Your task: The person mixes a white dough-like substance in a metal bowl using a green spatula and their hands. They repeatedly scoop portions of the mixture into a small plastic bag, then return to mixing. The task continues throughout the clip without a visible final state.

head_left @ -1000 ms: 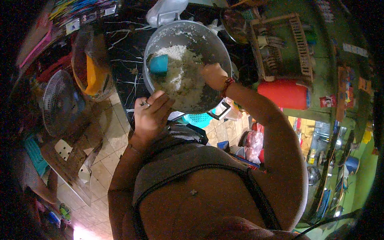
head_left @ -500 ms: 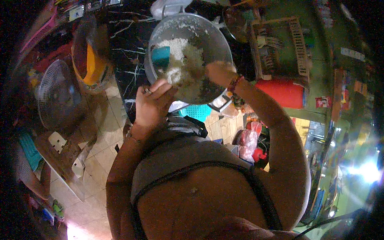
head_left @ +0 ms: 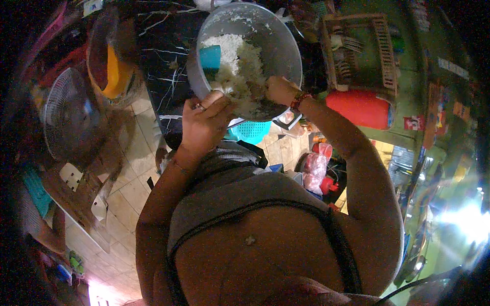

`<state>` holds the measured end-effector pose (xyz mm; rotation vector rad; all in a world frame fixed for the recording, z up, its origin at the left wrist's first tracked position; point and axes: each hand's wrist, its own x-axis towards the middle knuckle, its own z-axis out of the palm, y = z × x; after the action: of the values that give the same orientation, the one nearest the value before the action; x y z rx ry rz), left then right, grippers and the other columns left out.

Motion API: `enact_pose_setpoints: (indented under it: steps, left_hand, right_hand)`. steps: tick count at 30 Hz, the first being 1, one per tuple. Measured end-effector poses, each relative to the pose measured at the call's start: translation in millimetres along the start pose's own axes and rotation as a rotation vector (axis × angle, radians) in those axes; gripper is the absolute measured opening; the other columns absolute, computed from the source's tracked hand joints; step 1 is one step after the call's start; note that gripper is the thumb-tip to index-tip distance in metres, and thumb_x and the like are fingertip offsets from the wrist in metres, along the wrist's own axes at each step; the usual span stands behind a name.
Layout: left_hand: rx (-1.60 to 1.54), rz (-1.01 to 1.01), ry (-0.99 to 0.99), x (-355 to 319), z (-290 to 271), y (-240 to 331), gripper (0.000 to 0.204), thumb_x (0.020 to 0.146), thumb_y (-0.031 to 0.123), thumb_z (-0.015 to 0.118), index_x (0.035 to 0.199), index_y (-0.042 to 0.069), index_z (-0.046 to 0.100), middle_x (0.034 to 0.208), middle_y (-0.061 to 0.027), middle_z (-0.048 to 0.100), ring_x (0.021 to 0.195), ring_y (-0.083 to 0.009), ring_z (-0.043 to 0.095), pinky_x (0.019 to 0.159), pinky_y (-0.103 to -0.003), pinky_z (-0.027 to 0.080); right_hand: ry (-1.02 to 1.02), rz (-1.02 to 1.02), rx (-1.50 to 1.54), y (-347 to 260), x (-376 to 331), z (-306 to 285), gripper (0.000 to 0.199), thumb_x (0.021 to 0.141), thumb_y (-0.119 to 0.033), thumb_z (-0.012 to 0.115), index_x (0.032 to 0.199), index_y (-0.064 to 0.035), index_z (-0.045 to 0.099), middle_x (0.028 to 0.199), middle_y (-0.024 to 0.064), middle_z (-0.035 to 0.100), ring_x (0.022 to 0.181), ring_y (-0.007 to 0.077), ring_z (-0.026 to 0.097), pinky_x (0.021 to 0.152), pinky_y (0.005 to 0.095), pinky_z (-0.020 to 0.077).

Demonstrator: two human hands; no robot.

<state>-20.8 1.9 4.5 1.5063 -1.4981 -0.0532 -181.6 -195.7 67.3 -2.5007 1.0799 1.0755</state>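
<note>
Fingers (head_left: 219, 106) of the left hand (head_left: 200, 127) clamp the near rim of the pot (head_left: 287, 46); right hand (head_left: 282, 92) inside, its fingers' state I cannot tell.

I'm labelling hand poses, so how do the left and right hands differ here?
The left hand is at the near rim of the pot, while the right hand reaches inside it, over the clumpy mix.
The left hand shows a ring; the right hand has a red bracelet at its wrist.
Both are bare and at the same pot.
</note>
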Motion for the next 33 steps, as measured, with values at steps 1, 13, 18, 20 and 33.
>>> enact_pose_setpoints:
  steps: [1,13,18,20,33]
  left_hand:
    - [-0.002,0.0,0.001,-1,2,0,0.027,0.065,0.02,0.072,0.091,0.018,0.067,0.096,0.0068,0.061,0.095,-0.01,0.058,0.073,-0.035,0.041]
    - [-0.101,0.028,0.008,0,-3,-14,0.024,0.067,0.016,0.071,0.091,0.013,0.067,0.098,0.0015,0.064,0.102,-0.0162,0.059,0.072,-0.033,0.045]
    - [-0.054,0.032,-0.052,-10,10,-21,0.024,0.065,0.011,0.071,0.089,0.011,0.068,0.096,-0.001,0.065,0.099,-0.0195,0.06,0.072,-0.033,0.048]
    - [-0.124,0.022,0.007,1,0,-11,0.023,0.064,0.008,0.071,0.088,0.01,0.068,0.096,-0.0021,0.065,0.099,-0.021,0.061,0.072,-0.033,0.049]
    - [-0.157,0.041,-0.032,10,-5,-4,0.033,0.058,0.003,0.074,0.09,0.008,0.069,0.096,-0.0036,0.064,0.1,-0.024,0.06,0.079,-0.035,0.05]
  right_hand:
    - [0.025,-0.066,0.021,-9,-6,-5,0.026,0.083,-0.024,0.053,0.088,-0.003,0.067,0.083,0.0233,0.064,0.081,0.0387,0.064,0.075,0.0467,0.0505]
    - [0.312,-0.022,-0.629,30,26,-31,0.021,0.083,-0.03,0.055,0.085,-0.0139,0.069,0.078,0.0144,0.066,0.075,0.0322,0.065,0.069,0.0426,0.0496]
    - [0.247,0.044,-0.417,34,52,-8,0.018,0.08,-0.025,0.053,0.088,-0.0171,0.068,0.079,0.0118,0.067,0.076,0.032,0.066,0.065,0.0447,0.0514]
    - [0.196,-0.084,-0.276,43,45,28,0.024,0.08,-0.03,0.053,0.087,-0.0119,0.067,0.081,0.0136,0.068,0.077,0.0334,0.066,0.063,0.0471,0.0516]
    - [0.11,-0.171,0.074,29,14,28,0.028,0.08,-0.032,0.054,0.088,-0.0077,0.066,0.084,0.0207,0.064,0.081,0.0389,0.063,0.072,0.0484,0.0502]
